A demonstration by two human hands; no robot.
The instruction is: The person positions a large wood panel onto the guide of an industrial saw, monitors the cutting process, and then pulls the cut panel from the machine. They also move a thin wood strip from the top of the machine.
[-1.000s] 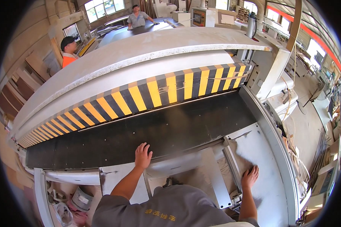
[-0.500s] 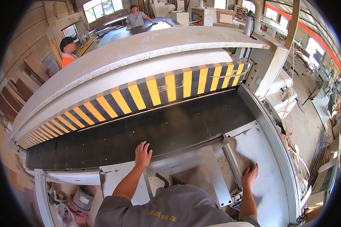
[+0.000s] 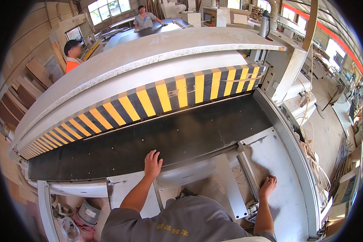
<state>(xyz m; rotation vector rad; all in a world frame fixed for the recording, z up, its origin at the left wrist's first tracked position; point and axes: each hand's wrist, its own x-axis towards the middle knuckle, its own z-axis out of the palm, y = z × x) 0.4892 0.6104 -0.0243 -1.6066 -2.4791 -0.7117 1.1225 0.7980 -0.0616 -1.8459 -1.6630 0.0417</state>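
Note:
My left hand (image 3: 153,164) lies on the front edge of a long black machine bed (image 3: 189,137), fingers stretched out and nothing held. Lower on the right, my right hand (image 3: 268,186) rests on a white metal panel (image 3: 286,173) with dark smudges, its fingers loosely bent and apart, also without a thing in it. Behind the bed runs a guard beam (image 3: 161,97) striped in yellow and black. Another white panel (image 3: 133,191) lies below my left forearm.
A pale curved cover (image 3: 149,54) arches over the striped beam. Between the panels a narrow metal bar (image 3: 231,187) crosses an opening. A bucket (image 3: 88,212) stands under the frame at lower left. Beyond the machine are a person in orange (image 3: 71,60) and another in grey (image 3: 145,20).
My right hand has shifted very slightly on the white panel and its fingers have moved a little. My left hand stays in place. A dark hose piece before my torso no longer shows.

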